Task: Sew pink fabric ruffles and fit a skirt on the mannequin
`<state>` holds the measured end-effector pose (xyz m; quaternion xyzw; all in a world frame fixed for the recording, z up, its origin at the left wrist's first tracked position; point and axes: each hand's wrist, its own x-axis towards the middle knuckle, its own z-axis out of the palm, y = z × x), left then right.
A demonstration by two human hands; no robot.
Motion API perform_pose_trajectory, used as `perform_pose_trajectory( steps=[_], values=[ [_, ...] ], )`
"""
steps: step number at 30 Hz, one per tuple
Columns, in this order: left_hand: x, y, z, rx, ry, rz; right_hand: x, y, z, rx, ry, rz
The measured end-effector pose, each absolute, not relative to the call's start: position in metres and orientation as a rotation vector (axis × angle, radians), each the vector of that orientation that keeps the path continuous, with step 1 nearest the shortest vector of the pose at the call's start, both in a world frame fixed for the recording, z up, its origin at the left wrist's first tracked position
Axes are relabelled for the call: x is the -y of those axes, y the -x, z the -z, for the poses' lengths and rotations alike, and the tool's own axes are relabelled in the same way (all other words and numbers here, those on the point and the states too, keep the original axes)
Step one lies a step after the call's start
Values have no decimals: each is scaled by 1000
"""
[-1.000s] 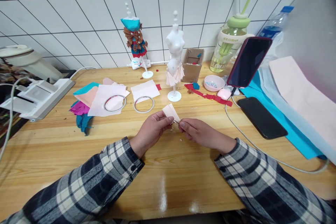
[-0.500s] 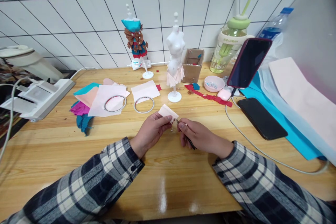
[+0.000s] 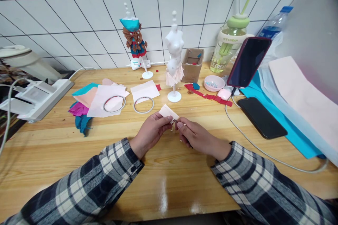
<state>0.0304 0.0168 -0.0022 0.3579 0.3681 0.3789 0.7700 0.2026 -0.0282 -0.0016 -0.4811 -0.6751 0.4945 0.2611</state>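
My left hand (image 3: 155, 129) is closed on a small pale pink piece of crepe paper (image 3: 168, 112), pinched between thumb and fingers. The paper's lower edge is notched in small teeth. Close on its right, my right hand (image 3: 196, 134) is closed round small scissors (image 3: 190, 145); mostly the dark handle shows, and the blades lie by the paper's edge, largely hidden by the fingers. Just beyond the hands stands a white mini mannequin (image 3: 174, 45) on a round base, with pale pink strips (image 3: 174, 76) round its hips.
A second mannequin (image 3: 133, 38) wears blue, brown and red paper. Paper sheets (image 3: 101, 95) with two metal rings (image 3: 144, 111) lie at left. Behind are a cardboard box (image 3: 194, 72), pink bowl (image 3: 214, 88) and drink bottle (image 3: 229, 42). Phones (image 3: 262, 117) and a cable lie right.
My right hand has turned slightly and closed in nearer to the paper's notched edge, covering more of the scissors. The whole view has shifted a little. My left hand keeps its hold.
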Motion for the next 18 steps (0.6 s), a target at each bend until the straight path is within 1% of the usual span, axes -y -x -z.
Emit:
perform_pose_trajectory(
  steps=[3, 10, 18],
  values=[
    [-17, -31, 2, -799, -764, -828, 29, -203, 0, 1858, 1309, -1309],
    [-17, -30, -1, -766, -789, -812, 26, -202, 3, 1837, 1273, -1479],
    [-17, -31, 0, -777, -771, -822, 25, -203, 5, 1801, 1270, -1515]
  ],
)
